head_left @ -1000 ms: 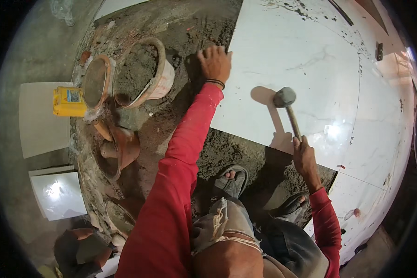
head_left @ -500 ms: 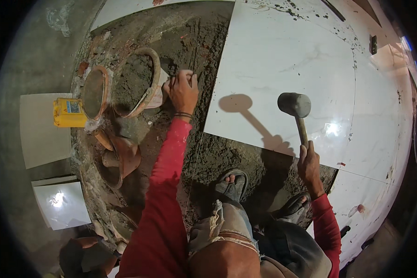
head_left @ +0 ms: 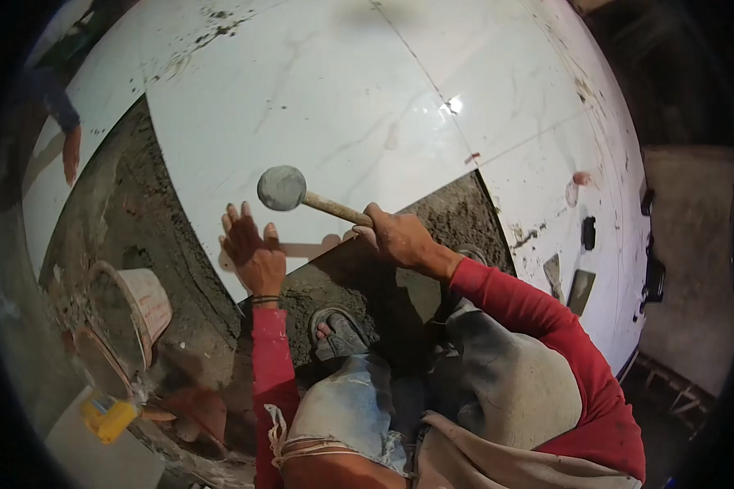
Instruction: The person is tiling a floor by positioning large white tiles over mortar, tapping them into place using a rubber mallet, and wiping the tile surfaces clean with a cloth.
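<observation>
My right hand grips the wooden handle of a rubber mallet. The mallet's grey round head hangs over a large white marble-patterned tile, and its shadow falls near the tile's close edge. With fingers spread, my left hand is at the tile's near left corner, just below the mallet head. Whether its palm presses on the surface is hard to tell. Rough grey mortar lies along the tile's near side, around my sandalled foot.
Dirty buckets, an orange-brown container and a yellow jug stand at left. Another person's hand reaches in at far left. Flat-bladed tools and a black object lie on the right-hand tiles.
My left hand has left the bucket's side and come over to the tile, fingers now spread. The mallet has swung left toward it in my right hand. The view has turned rightward.
</observation>
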Demonstrator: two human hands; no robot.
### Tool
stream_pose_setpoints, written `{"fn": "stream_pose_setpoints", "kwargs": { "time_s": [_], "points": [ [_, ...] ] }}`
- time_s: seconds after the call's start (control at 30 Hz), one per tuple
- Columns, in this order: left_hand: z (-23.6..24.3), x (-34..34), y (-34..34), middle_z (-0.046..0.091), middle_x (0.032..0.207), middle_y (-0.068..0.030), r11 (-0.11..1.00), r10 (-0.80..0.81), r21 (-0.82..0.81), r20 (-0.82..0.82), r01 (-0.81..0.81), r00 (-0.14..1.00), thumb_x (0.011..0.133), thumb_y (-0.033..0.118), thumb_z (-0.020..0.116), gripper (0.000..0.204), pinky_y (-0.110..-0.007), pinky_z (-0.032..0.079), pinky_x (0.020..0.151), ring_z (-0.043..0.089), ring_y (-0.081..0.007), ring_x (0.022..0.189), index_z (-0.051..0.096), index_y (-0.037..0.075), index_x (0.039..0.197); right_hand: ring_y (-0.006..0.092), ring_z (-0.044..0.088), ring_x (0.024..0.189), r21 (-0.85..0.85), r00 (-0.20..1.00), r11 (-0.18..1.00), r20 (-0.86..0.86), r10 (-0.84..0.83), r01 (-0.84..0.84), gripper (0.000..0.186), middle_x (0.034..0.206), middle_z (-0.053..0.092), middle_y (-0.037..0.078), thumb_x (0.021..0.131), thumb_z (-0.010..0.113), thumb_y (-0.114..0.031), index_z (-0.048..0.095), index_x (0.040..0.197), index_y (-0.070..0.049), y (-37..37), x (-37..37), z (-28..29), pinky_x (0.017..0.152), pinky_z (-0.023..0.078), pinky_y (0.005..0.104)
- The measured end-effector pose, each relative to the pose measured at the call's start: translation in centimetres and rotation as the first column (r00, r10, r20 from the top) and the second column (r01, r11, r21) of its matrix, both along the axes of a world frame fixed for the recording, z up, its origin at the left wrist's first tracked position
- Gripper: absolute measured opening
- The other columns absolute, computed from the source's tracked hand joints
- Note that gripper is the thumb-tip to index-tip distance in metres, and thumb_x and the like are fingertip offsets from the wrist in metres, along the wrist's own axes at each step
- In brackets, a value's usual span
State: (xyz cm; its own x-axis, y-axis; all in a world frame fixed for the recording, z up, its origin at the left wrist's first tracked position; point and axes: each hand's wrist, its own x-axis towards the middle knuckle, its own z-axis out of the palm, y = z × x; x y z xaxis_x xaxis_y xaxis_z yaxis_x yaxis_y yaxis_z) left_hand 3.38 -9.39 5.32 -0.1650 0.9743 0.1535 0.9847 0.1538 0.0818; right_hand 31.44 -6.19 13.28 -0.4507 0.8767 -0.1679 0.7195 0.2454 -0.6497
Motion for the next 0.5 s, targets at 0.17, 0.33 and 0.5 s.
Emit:
{"fn": "stream_pose_setpoints", "kwargs": {
  "time_s": [0.17, 0.33, 0.5],
  "points": [
    [-0.5, 0.0, -0.1, 0.027, 0.166, -0.0124, 1.000, -0.008, -0.010, -0.073, 0.007, 0.997, 0.108, 0.043, 0.037, 0.059, -0.056, 0.023, 0.121, 0.024, -0.0322, 0.154, 0.031, 0.014, 0.159, 0.0463, 0.058, 0.055, -0.005, 1.000, 1.000, 0.025, -0.009, 0.009, 0.035, 0.062, 0.057, 0.021, 0.103, 0.057, -0.035, 0.045, 0.100, -0.003, -1.5, 2.8, -1.5, 0.051, 0.044, 0.0553],
    [-0.9, -0.2, -0.2, 0.025, 0.167, -0.0115, 1.000, -0.020, -0.022, -0.022, 0.020, 1.000, 0.108, 0.040, 0.038, 0.059, -0.056, 0.021, 0.123, 0.021, -0.0310, 0.155, 0.028, 0.015, 0.160, 0.0462, 0.057, 0.055, -0.042, 0.994, 0.994, 0.061, -0.095, 0.098, 0.035, 0.062, 0.057, 0.021, 0.104, 0.056, -0.036, 0.045, 0.101, -0.003, -2.1, 5.4, -2.4, 0.051, 0.043, 0.0556],
    [-1.4, 0.5, 0.0, 0.022, 0.168, -0.0127, 0.998, 0.015, -0.057, -0.087, -0.020, 0.996, 0.108, 0.040, 0.037, 0.061, -0.058, 0.021, 0.122, 0.020, -0.0317, 0.155, 0.025, 0.014, 0.162, 0.0456, 0.058, 0.056, -0.027, 0.982, 0.983, -0.045, -0.184, 0.183, 0.034, 0.063, 0.057, 0.020, 0.104, 0.055, -0.036, 0.045, 0.102, -0.003, -2.7, 7.8, -2.6, 0.053, 0.044, 0.0541]
  ]
}}
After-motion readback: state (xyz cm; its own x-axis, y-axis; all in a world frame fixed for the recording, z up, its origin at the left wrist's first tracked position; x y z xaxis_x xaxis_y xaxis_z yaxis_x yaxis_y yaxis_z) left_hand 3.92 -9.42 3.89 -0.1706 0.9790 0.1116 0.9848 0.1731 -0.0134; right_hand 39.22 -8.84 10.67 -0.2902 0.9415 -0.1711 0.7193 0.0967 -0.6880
